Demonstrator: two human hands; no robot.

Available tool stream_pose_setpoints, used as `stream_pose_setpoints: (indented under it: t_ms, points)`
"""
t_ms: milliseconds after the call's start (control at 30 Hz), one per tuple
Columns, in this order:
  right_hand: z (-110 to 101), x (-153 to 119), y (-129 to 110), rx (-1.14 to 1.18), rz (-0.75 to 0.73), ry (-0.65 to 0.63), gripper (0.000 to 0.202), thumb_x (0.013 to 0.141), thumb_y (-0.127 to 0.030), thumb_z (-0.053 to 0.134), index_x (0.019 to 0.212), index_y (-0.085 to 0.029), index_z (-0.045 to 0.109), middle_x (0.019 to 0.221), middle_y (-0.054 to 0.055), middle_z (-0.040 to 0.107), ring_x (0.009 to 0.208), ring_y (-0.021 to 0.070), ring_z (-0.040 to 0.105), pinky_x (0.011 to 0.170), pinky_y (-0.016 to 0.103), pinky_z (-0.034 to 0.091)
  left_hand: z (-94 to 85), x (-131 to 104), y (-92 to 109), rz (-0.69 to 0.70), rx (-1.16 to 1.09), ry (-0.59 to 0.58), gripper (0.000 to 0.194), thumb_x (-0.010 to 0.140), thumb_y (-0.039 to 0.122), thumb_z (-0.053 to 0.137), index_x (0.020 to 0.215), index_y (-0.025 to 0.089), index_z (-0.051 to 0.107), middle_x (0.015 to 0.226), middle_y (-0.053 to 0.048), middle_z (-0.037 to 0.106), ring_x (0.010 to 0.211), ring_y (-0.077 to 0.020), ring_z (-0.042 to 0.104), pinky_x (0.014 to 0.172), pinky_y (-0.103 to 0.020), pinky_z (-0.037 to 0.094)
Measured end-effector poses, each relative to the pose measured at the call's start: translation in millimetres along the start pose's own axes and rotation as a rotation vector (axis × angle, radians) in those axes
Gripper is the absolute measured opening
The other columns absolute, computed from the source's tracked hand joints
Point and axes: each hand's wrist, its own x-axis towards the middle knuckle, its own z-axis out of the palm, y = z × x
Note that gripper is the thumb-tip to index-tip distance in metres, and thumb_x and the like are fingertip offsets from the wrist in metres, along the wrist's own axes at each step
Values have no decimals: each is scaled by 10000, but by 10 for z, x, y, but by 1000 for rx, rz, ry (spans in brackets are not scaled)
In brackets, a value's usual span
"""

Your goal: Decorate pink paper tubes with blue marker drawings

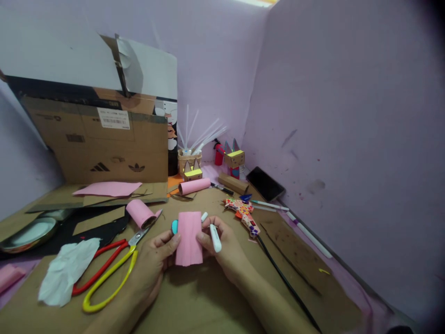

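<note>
A pink paper-covered piece (189, 239), its surface lightly creased, is held up between my two hands over the cardboard. Its left edge is pinched by the thumb and fingers of my left hand (156, 253). A round turquoise piece (174, 227) shows just beside that grip, partly hidden. My right hand (224, 246) grips the right edge of the pink piece and also has a white pen-like stick (215, 239) between its fingers. A second short white end pokes out near the right fingertips. Close to my left hand lie red-and-yellow-handled scissors (113, 262), and a pink tube (141, 213).
A patterned glue gun (241, 208) with a black cord lies right of centre. Behind are another pink tube (194, 186), small cardboard cat figures (234, 158), a cup of clear sticks (189, 160) and a phone (266, 183). Crumpled tissue (67, 273) and a large box (111, 144) are left.
</note>
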Motion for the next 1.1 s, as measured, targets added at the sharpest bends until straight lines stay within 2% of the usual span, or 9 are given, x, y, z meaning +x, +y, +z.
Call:
stream_pose_setpoints:
  t_ms: [233, 333, 433, 500, 633, 700, 933, 1000, 1100]
  points:
    - [-7, 16, 12, -32, -46, -16, 421, 473, -196, 803, 717, -205, 461, 581, -76, 529, 510, 88, 431, 501, 205, 351, 18, -14, -44, 60, 40, 35, 421, 564, 304, 796, 940, 133, 717, 787, -85, 747, 687, -237, 683, 627, -315, 537]
    - [-9, 18, -12, -107, -78, 48, 405, 490, -210, 785, 725, -209, 455, 575, -76, 514, 519, 97, 428, 493, 207, 352, -28, 9, -66, 139, 116, 119, 380, 545, 326, 808, 862, 134, 725, 703, -50, 731, 600, -188, 648, 575, -270, 512]
    - [-20, 4, -23, -252, -180, 160, 371, 526, -196, 753, 744, -213, 453, 590, -72, 502, 524, 104, 429, 481, 207, 347, -74, 13, -65, 221, 193, 255, 344, 553, 369, 801, 798, 140, 726, 658, -29, 717, 589, -150, 622, 563, -221, 494]
    - [-26, -16, -3, -334, -253, 166, 338, 563, -176, 724, 765, -217, 456, 613, -66, 505, 528, 106, 441, 478, 205, 350, -77, -4, -63, 242, 209, 247, 359, 578, 391, 782, 836, 148, 725, 705, -31, 726, 637, -158, 632, 607, -226, 505]
    - [-16, -68, 72, -413, -248, 30, 339, 593, -193, 730, 812, -226, 473, 617, -68, 512, 514, 106, 461, 461, 201, 357, -27, -41, -107, 175, 203, 40, 360, 638, 399, 735, 905, 158, 718, 676, -25, 711, 645, -188, 639, 621, -267, 509]
    - [-3, -89, 96, -409, -208, -42, 371, 585, -223, 755, 824, -230, 472, 610, -71, 506, 500, 104, 462, 449, 200, 354, -3, -36, -147, 143, 171, 17, 361, 630, 410, 731, 883, 153, 720, 615, -17, 688, 605, -181, 625, 583, -259, 498]
    - [43, -154, 141, -469, -143, -249, 405, 594, -240, 766, 854, -245, 455, 594, -83, 482, 469, 91, 435, 425, 186, 321, -27, 57, -206, 185, 226, 205, 290, 604, 377, 708, 748, 126, 703, 538, -7, 637, 473, -146, 551, 441, -229, 424]
    - [55, -168, 159, -497, -109, -285, 398, 604, -210, 749, 848, -249, 437, 566, -93, 459, 453, 90, 427, 417, 182, 310, -40, 67, -205, 196, 269, 233, 261, 606, 360, 686, 726, 129, 698, 532, -4, 634, 481, -158, 558, 445, -240, 430]
    - [55, -157, 171, -478, -114, -250, 397, 608, -154, 708, 837, -250, 398, 563, -100, 443, 447, 87, 417, 411, 178, 300, -60, 76, -185, 249, 387, 280, 273, 619, 310, 653, 831, 149, 714, 628, -8, 685, 600, -186, 613, 536, -258, 479]
